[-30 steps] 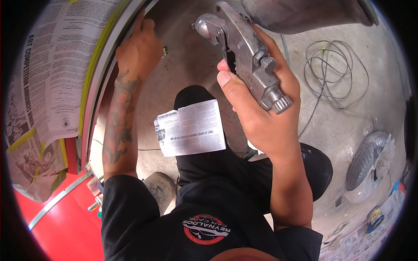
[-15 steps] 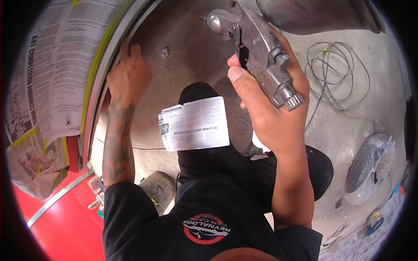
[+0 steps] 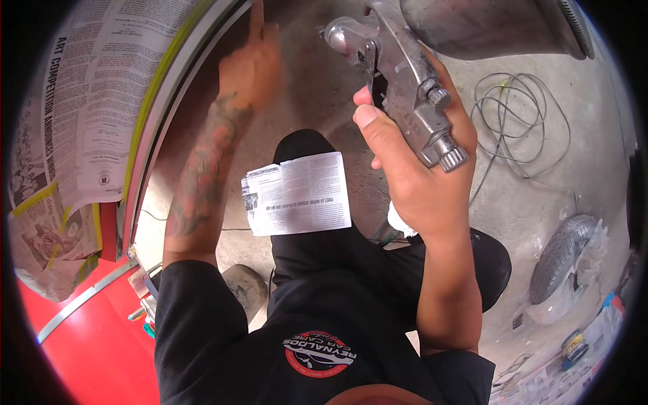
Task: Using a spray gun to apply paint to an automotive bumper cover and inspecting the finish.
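Observation:
My right hand (image 3: 422, 192) is closed around a metal spray gun (image 3: 405, 81), with its adjustment knobs toward me and a large dark cup (image 3: 486, 27) at the top. My left hand (image 3: 251, 74), slightly blurred, reaches up beside a curved trim edge (image 3: 169, 101) with its index finger extended and nothing visible held; whether it touches the trim I cannot tell. Printed newspaper (image 3: 94, 108), edged with yellow tape, covers the panel at left. A torn newspaper sheet (image 3: 297, 196) lies across my black-trousered knee.
A loose coiled cable (image 3: 513, 115) lies on the concrete floor at right, above a tyre (image 3: 560, 256) in plastic. A red body panel (image 3: 74, 331) fills the lower left. A dusty stool (image 3: 243, 290) is under me, and a small tin (image 3: 572, 347) stands at lower right.
My left hand dipped down and left along the trim, then rose up and rightward. My right hand and the spray gun shifted slightly right and have since stayed nearly still.

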The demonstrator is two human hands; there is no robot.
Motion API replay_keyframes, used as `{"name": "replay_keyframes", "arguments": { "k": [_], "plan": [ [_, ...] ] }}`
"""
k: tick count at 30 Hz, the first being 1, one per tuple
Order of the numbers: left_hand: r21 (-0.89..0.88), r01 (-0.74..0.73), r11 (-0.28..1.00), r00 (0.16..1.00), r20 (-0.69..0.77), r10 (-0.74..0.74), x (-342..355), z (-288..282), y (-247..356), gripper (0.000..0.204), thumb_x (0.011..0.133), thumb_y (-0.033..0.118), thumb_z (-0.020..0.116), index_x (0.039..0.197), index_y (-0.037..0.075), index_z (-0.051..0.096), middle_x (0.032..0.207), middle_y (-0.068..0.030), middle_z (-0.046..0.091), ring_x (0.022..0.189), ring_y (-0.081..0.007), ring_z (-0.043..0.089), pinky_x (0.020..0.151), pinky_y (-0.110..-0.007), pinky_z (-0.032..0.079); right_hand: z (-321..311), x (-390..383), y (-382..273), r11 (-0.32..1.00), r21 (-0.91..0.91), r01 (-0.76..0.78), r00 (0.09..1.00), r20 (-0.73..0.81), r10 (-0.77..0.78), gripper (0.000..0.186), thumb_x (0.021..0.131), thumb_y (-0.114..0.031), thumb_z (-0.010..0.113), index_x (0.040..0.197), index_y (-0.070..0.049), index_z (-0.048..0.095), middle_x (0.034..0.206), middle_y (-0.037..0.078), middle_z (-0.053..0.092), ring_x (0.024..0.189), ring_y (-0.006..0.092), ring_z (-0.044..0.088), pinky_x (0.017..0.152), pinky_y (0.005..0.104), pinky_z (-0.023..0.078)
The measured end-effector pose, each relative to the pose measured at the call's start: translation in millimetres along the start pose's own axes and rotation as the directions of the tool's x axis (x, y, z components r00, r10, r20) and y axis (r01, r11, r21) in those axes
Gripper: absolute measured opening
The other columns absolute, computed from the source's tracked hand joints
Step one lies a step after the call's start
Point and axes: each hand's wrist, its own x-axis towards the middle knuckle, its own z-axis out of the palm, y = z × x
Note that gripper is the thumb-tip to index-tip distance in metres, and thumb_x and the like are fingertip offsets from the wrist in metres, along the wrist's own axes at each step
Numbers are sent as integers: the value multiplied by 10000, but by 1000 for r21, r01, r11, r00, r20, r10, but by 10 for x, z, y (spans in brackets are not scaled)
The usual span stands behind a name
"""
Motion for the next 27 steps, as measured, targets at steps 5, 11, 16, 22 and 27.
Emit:
{"name": "replay_keyframes", "arguments": {
  "k": [5,11,16,22,27],
  "plan": [
    [177,25,984,973,-231,16,214,128,-165,274,831,112,539,1079,-2,549,1178,-261,606,717,-371,699,636,-480,566,31,-11,-41,1000,-11,22,999,24,-21,473,857,-50,680,1307,-2,542,918,53,699,686,54,609,507,194,483],
    [218,49,975,987,-163,-14,165,84,-249,200,824,119,523,1001,31,551,1009,-190,687,659,-341,702,582,-446,572,41,-8,18,999,-32,14,1000,17,-14,468,855,-46,679,1302,-3,547,913,55,700,683,54,608,506,197,484],
    [413,-61,909,961,-221,165,57,-15,-280,180,812,137,538,951,27,569,1154,-204,654,597,-297,697,530,-397,563,80,8,33,999,-37,-21,1000,17,21,460,850,-49,681,1290,-4,553,916,56,700,692,58,612,508,204,490],
    [407,-69,911,979,-147,140,-27,-153,-247,202,815,128,547,971,9,595,1328,-228,564,615,-309,700,548,-405,564,105,9,47,999,-45,-22,999,27,23,443,845,-62,688,1267,-4,565,923,61,703,701,69,620,509,219,497],
    [349,-77,934,987,-105,121,-10,-125,-269,219,821,118,543,992,-4,604,1362,-231,536,663,-312,708,589,-410,569,76,11,48,998,-31,-47,999,9,47,410,849,-71,688,1240,-9,580,926,49,705,727,73,632,516,222,499]
  ]
}}
